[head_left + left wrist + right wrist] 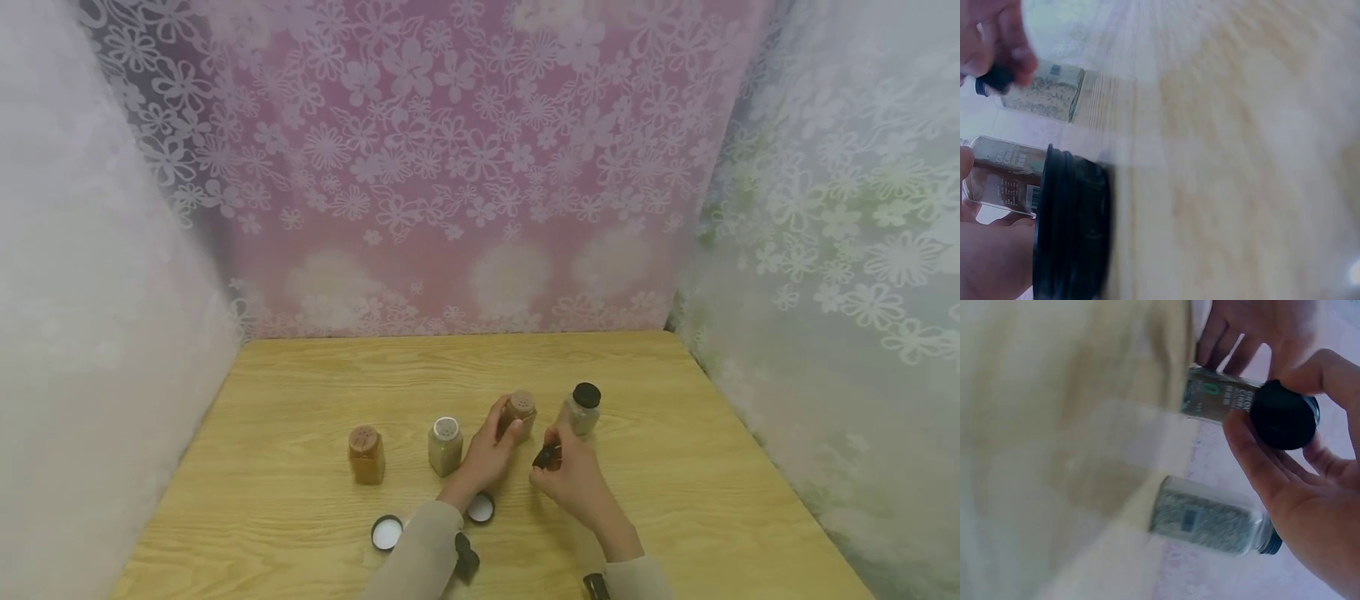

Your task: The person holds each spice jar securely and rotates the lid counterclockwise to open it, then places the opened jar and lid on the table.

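My left hand (491, 454) grips a square clear spice jar (523, 406) of brown powder, its perforated shaker top bare; the jar's label (1016, 169) shows in the left wrist view. Just to the right, my right hand (581, 483) pinches a round black cap (1284, 415) between thumb and fingers, apart from the jar in the head view. Behind the right hand stands a jar of pale flakes (1204, 515) with its black cap (587, 395) on. Left of the left hand are a jar of greyish seasoning (446, 450) and one of orange-brown powder (367, 458), both with bare shaker tops.
Two black caps with white insides lie on the wooden table (300, 392), one cap (387, 532) at the front left and another cap (481, 507) by the left wrist. Flower-patterned curtains (450, 167) enclose the table's back and sides.
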`<state>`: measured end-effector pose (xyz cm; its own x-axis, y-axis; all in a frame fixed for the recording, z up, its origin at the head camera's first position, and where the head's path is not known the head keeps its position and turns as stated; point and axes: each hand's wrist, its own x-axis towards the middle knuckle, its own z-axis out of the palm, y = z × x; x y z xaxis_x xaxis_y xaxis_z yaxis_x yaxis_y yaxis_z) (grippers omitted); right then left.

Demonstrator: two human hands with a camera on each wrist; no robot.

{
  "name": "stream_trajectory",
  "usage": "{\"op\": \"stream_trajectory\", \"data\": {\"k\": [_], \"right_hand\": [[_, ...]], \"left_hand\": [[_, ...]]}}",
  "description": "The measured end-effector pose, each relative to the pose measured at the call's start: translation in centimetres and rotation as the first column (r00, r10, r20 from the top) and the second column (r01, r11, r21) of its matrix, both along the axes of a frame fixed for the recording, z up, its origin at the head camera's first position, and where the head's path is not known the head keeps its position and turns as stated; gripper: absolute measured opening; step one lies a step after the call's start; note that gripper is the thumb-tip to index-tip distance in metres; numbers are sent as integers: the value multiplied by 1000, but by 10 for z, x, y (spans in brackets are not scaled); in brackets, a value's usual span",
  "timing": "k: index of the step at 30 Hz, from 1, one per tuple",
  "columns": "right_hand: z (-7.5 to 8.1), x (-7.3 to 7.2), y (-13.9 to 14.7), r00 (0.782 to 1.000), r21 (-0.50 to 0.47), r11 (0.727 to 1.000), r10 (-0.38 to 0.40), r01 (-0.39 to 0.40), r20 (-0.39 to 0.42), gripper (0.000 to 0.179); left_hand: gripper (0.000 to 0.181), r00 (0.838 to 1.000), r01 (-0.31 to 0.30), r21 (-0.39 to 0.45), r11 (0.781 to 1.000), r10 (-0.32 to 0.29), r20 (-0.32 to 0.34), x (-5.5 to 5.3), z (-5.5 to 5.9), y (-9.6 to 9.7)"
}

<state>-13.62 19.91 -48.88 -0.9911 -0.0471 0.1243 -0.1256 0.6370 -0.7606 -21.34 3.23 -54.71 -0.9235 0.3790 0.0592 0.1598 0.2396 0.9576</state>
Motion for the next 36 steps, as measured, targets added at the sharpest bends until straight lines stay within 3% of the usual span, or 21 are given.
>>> {"op": "stream_trajectory", "data": {"k": [8, 14, 25, 32, 34, 36], "right_hand": [[-6, 18, 5, 993, 88, 991, 93, -100, 77, 36], [-11, 25, 5, 985, 76, 989, 116, -126, 126, 38], [-21, 27, 8, 989, 149, 982, 97, -114, 115, 63], [-14, 26, 16, 975, 127, 976, 155, -176, 159, 74], [-5, 24, 21, 980, 115, 981, 139, -156, 142, 70], [7, 19, 28, 993, 104, 990, 88, -95, 74, 61]], "left_hand": [[64, 1000, 1, 4, 1000, -1, 19, 1, -1, 0], [64, 1000, 8, 2, 1000, -8, 16, 1, -3, 0], [62, 1000, -5, 14, 1000, 5, 5, -1, -2, 0], [63, 998, -14, 92, 996, 8, 62, -2, 6, -2], [63, 999, -23, 109, 994, 21, 26, 0, 12, -2], [61, 996, -45, 102, 994, 52, -68, 1, 23, 0]]}}
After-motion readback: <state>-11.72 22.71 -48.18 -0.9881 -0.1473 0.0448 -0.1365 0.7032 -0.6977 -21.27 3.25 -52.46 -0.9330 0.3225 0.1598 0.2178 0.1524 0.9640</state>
